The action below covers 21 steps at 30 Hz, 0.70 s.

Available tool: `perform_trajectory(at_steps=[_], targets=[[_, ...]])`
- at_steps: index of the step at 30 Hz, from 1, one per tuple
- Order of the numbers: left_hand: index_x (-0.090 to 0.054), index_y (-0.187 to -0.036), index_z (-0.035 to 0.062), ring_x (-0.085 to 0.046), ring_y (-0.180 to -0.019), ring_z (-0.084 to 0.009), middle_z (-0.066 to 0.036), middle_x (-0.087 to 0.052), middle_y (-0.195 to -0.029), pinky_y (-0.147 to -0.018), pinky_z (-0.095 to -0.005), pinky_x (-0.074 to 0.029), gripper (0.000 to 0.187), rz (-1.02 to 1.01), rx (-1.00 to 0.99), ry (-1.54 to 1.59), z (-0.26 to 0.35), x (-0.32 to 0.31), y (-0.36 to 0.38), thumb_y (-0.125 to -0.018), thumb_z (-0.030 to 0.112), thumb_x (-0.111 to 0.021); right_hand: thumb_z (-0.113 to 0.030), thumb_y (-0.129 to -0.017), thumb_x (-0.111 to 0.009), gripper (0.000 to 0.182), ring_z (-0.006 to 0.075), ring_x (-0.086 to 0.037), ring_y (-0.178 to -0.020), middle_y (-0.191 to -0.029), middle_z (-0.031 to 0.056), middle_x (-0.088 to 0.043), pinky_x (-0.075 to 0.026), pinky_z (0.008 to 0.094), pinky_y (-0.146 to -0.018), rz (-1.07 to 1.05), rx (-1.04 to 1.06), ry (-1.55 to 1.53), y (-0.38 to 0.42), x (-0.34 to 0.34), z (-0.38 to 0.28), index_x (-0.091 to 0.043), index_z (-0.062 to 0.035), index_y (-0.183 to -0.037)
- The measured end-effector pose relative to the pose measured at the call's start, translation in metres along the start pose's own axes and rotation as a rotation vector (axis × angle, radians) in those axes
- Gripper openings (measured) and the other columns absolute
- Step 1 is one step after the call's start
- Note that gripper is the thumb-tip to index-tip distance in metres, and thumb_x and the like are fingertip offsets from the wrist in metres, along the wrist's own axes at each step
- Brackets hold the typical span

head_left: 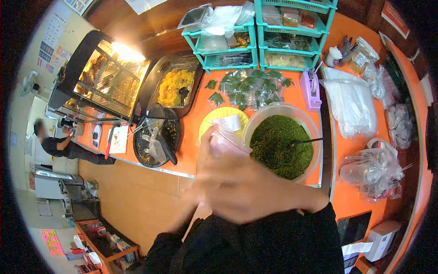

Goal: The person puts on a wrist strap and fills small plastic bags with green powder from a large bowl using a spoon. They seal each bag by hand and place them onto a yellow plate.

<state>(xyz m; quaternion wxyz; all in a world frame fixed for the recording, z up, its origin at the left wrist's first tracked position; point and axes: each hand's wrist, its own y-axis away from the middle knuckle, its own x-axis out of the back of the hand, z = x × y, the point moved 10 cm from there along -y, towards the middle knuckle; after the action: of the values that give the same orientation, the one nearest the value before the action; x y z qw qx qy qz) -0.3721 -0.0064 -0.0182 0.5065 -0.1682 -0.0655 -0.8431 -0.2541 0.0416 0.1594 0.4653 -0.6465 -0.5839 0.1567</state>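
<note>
Above the counter's front edge, my left hand (204,153) is closed around a pinkish, see-through plastic bag or pouch (224,142) with a pink rim. Across it lies my right hand (258,185), smeared by motion, its fingers hidden or blurred near the bag's lower part. Just behind is a yellow plate (211,119) with a white folded or rolled piece (230,122) on it. Right of the bag stands a large clear tub (315,119) of chopped green herb-like food (280,141), a dark utensil handle (310,142) sticking out.
Flat bags with green leaves (248,89) lie behind the tub. Teal racks (228,60) stand at the back. To the left are a tray of yellow food (173,89), a dark pan (171,128) and a lit glass cabinet (109,75). A person (57,144) works far left.
</note>
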Motion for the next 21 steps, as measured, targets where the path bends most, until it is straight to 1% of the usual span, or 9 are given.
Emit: perform_trajectory(at_steps=[1,3,4,9,11,15,17,19,21], targets=[[-0.045,-0.142,0.0017,-0.066,-0.111,-0.0277,-0.019,-0.065,-0.12,-0.098,-0.0393,-0.052,0.092,0.009,0.007,0.01,0.007,0.005,-0.004,-0.062,0.012,-0.089,-0.001,-0.077,-0.068,0.021,0.0318,-0.061,-0.086,-0.096,0.0123,-0.064,-0.051,0.0426,-0.077,0.125,-0.18,0.214,0.014,0.029,0.025,-0.067,-0.0032,-0.098],[-0.044,-0.144,0.005,-0.067,-0.108,-0.0309,-0.019,-0.065,-0.12,-0.099,-0.0392,-0.051,0.096,-0.138,-0.524,-0.262,0.065,-0.008,-0.004,-0.059,0.01,-0.089,0.0,-0.081,-0.066,0.015,0.0303,-0.061,-0.083,-0.088,0.0121,-0.064,-0.048,0.0386,-0.075,0.228,-0.431,0.439,0.045,0.07,0.066,-0.069,-0.0029,-0.096],[-0.046,-0.147,0.0108,-0.061,-0.11,-0.0382,-0.017,-0.059,-0.125,-0.096,-0.0466,-0.049,0.099,-0.166,-0.571,-0.179,0.069,-0.013,-0.002,-0.057,0.015,-0.089,-0.005,-0.082,-0.068,0.012,0.032,-0.062,-0.085,-0.092,0.0125,-0.067,-0.048,0.0425,-0.077,0.163,-0.525,0.441,0.061,0.076,0.08,-0.068,-0.0042,-0.094],[-0.052,-0.146,0.0146,-0.057,-0.113,-0.0314,-0.011,-0.056,-0.125,-0.094,-0.0435,-0.043,0.102,-0.27,-0.664,-0.327,0.093,-0.04,-0.001,-0.051,0.017,-0.088,-0.007,-0.077,-0.078,0.014,0.0238,-0.063,-0.071,-0.078,0.006,-0.069,-0.046,0.0352,-0.072,0.155,-0.631,0.388,0.095,0.099,0.084,-0.071,-0.0059,-0.09],[-0.049,-0.149,0.0158,-0.058,-0.112,-0.0313,-0.01,-0.057,-0.126,-0.094,-0.0436,-0.043,0.104,-0.359,-0.74,-0.392,0.102,-0.053,0.005,-0.052,0.016,-0.087,-0.008,-0.076,-0.08,0.016,0.0202,-0.063,-0.067,-0.076,0.0049,-0.068,-0.046,0.0333,-0.07,0.188,-0.823,0.251,0.113,0.108,0.096,-0.072,-0.0056,-0.089],[-0.047,-0.149,0.0156,-0.059,-0.109,-0.0301,-0.008,-0.06,-0.126,-0.093,-0.043,-0.043,0.104,-0.352,-0.795,-0.438,0.11,-0.065,0.01,-0.053,0.015,-0.086,0.001,-0.072,-0.076,0.018,0.0169,-0.062,-0.063,-0.074,0.0049,-0.068,-0.046,0.0299,-0.064,0.091,-0.735,0.386,0.116,0.102,0.097,-0.073,-0.0052,-0.089],[-0.048,-0.146,0.014,-0.06,-0.107,-0.0285,-0.006,-0.062,-0.125,-0.092,-0.0419,-0.043,0.1,-0.332,-0.778,-0.388,0.112,-0.066,0.01,-0.054,0.014,-0.085,0.004,-0.072,-0.073,0.017,0.0165,-0.064,-0.064,-0.072,0.0062,-0.068,-0.048,0.0295,-0.064,0.121,-0.741,0.418,0.118,0.103,0.096,-0.072,-0.0035,-0.086],[-0.049,-0.143,0.0131,-0.061,-0.106,-0.0281,-0.007,-0.063,-0.125,-0.092,-0.0412,-0.044,0.096,-0.311,-0.759,-0.377,0.113,-0.065,0.008,-0.055,0.014,-0.085,0.006,-0.073,-0.073,0.015,0.0151,-0.067,-0.069,-0.076,0.0078,-0.07,-0.052,0.0281,-0.067,0.308,-0.786,0.419,0.133,0.118,0.1,-0.073,-0.0014,-0.087],[-0.051,-0.14,0.0121,-0.061,-0.106,-0.0277,-0.007,-0.064,-0.124,-0.092,-0.0405,-0.044,0.091,-0.291,-0.738,-0.367,0.112,-0.064,0.006,-0.055,0.014,-0.084,0.006,-0.075,-0.073,0.015,0.0143,-0.068,-0.071,-0.078,0.0084,-0.072,-0.053,0.0275,-0.069,0.375,-0.787,0.427,0.134,0.122,0.097,-0.073,-0.0007,-0.088]])
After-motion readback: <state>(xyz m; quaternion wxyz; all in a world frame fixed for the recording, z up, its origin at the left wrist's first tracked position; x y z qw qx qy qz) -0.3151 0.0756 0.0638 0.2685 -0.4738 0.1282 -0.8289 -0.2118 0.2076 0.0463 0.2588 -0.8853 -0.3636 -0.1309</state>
